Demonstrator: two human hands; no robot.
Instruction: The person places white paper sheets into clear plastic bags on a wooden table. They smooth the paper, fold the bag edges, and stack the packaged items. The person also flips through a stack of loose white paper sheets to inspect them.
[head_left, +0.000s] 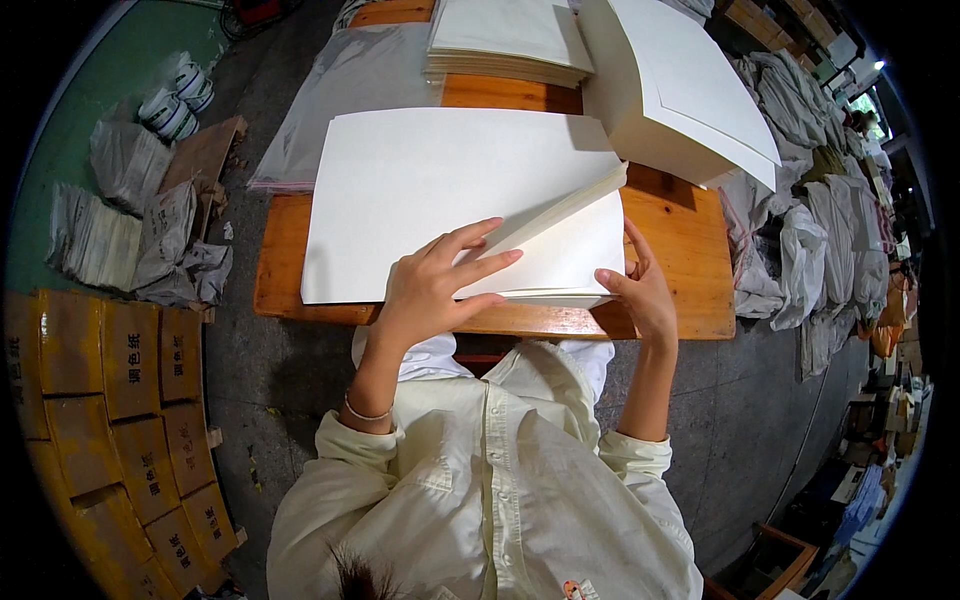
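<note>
A stack of large white paper sheets lies near the front edge of the wooden table. Toward its right side, some upper sheets are bent up and back, baring the white sheets beneath. My left hand rests over the near edge with its fingers spread, the fingertips beside the bent-up sheets. At the near right corner, my right hand pinches the paper, thumb on top and the other fingers at the side and partly hidden.
The wooden table carries another paper stack at the back, curved large sheets at the right and a clear plastic sheet. Taped cardboard boxes stand at left; wrapped bundles and grey cloth covers flank the table.
</note>
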